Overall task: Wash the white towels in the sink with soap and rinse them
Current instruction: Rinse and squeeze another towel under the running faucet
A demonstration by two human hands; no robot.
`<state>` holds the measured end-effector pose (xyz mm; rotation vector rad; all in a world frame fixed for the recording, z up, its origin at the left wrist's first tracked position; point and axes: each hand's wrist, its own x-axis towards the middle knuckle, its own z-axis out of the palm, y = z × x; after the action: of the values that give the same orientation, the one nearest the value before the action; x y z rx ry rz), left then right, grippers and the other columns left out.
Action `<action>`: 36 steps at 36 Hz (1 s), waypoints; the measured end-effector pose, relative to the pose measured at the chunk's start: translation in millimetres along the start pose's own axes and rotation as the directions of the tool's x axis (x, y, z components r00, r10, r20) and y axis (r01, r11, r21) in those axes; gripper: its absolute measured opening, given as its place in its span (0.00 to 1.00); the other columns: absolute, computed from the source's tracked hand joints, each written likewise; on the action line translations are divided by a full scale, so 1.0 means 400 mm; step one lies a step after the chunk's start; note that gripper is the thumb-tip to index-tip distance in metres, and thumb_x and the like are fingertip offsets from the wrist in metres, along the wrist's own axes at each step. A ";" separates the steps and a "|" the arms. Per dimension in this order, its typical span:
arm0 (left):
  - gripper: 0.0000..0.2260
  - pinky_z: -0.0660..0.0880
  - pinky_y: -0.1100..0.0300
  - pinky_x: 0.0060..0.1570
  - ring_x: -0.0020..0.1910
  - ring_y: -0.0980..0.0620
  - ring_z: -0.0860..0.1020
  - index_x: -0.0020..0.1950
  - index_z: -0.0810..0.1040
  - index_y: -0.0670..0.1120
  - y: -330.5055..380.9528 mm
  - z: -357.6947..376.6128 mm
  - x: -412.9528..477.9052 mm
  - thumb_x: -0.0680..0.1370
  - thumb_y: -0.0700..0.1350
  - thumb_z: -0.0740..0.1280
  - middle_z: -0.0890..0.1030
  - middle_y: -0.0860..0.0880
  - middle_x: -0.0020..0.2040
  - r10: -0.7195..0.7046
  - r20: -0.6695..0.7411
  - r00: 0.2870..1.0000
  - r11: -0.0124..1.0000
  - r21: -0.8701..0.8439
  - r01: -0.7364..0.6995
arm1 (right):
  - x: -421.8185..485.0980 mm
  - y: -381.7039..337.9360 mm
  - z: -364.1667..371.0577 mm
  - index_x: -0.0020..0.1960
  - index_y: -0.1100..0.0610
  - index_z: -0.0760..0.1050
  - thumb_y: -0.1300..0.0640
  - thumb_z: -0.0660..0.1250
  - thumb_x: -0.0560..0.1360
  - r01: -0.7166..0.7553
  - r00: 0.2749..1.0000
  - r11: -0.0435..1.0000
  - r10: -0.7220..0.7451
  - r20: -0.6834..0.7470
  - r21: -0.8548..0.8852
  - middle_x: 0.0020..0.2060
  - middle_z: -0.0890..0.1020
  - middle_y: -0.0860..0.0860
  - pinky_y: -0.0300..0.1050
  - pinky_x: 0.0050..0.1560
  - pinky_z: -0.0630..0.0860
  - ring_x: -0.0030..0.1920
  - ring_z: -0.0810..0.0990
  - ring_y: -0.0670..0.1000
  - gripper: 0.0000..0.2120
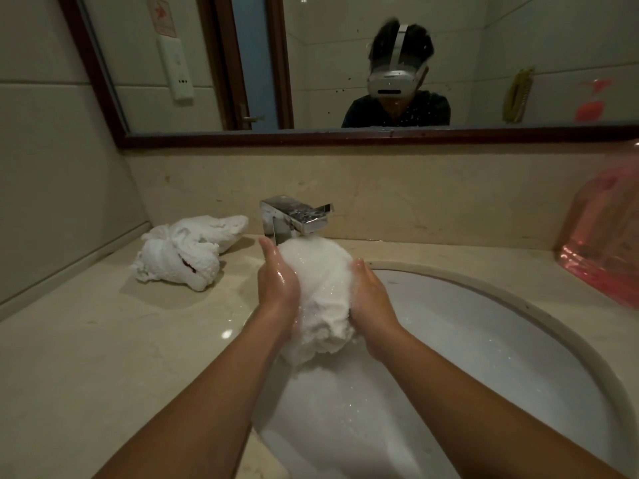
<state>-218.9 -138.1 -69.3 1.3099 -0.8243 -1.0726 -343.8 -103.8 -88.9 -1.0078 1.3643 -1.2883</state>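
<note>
A bunched, wet white towel point(321, 295) is held over the white sink point(501, 340), its top right under the chrome faucet spout point(297, 217). My left hand point(276, 281) grips its left side and my right hand point(373, 302) grips its right side; both are wet and press inward. Water droplets and foam speckle the towel and basin. A second white towel point(186, 252), twisted and crumpled, lies on the beige counter to the left of the faucet.
A pink translucent plastic bag point(608, 243) sits on the counter at the right, near the sink rim. A framed mirror point(345, 63) hangs above the backsplash and reflects a person wearing a headset. The tiled wall closes the left side.
</note>
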 end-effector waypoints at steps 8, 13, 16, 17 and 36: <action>0.35 0.73 0.59 0.43 0.41 0.53 0.76 0.57 0.79 0.47 -0.011 -0.005 0.016 0.83 0.73 0.45 0.79 0.50 0.44 0.037 -0.050 0.998 0.998 -0.053 -0.040 | 0.008 -0.005 0.006 0.78 0.48 0.72 0.31 0.50 0.84 -0.020 0.999 0.999 0.021 0.027 -0.039 0.75 0.76 0.51 0.60 0.76 0.70 0.75 0.74 0.57 0.32; 0.62 0.77 0.41 0.68 0.62 0.44 0.82 0.73 0.77 0.49 -0.033 0.000 0.013 0.57 0.90 0.46 0.84 0.47 0.63 0.026 -0.031 0.999 0.998 -0.063 -0.028 | 0.027 0.023 0.030 0.77 0.41 0.72 0.09 0.54 0.60 -0.056 0.981 0.998 0.050 0.188 0.024 0.73 0.79 0.49 0.62 0.77 0.69 0.74 0.76 0.56 0.56; 0.62 0.76 0.42 0.69 0.65 0.43 0.82 0.73 0.78 0.50 -0.031 0.000 0.009 0.55 0.91 0.49 0.84 0.47 0.64 0.000 0.057 0.998 0.998 -0.060 0.003 | 0.039 0.042 0.031 0.76 0.36 0.71 0.11 0.62 0.60 -0.044 0.972 0.993 0.017 0.234 0.109 0.71 0.80 0.46 0.60 0.76 0.71 0.72 0.78 0.54 0.51; 0.56 0.77 0.43 0.69 0.64 0.43 0.82 0.71 0.79 0.49 -0.021 0.004 -0.005 0.62 0.89 0.50 0.85 0.45 0.62 -0.022 0.094 0.995 0.995 -0.092 0.031 | 0.039 0.041 0.026 0.76 0.37 0.70 0.12 0.65 0.60 -0.035 0.972 0.992 0.006 0.236 0.121 0.70 0.80 0.47 0.59 0.75 0.72 0.70 0.79 0.54 0.51; 0.44 0.78 0.45 0.67 0.62 0.37 0.83 0.64 0.83 0.42 -0.002 0.018 -0.033 0.80 0.75 0.43 0.85 0.36 0.61 -0.191 0.401 0.896 0.975 -0.029 0.221 | 0.087 0.040 -0.048 0.74 0.51 0.76 0.45 0.75 0.77 -0.056 0.992 0.894 -0.002 0.129 0.445 0.63 0.85 0.57 0.66 0.60 0.83 0.58 0.87 0.61 0.27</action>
<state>-229.8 -128.2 -67.8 1.1496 -0.9462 -1.5597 -368.3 -132.6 -108.9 -0.7306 0.9184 -1.4090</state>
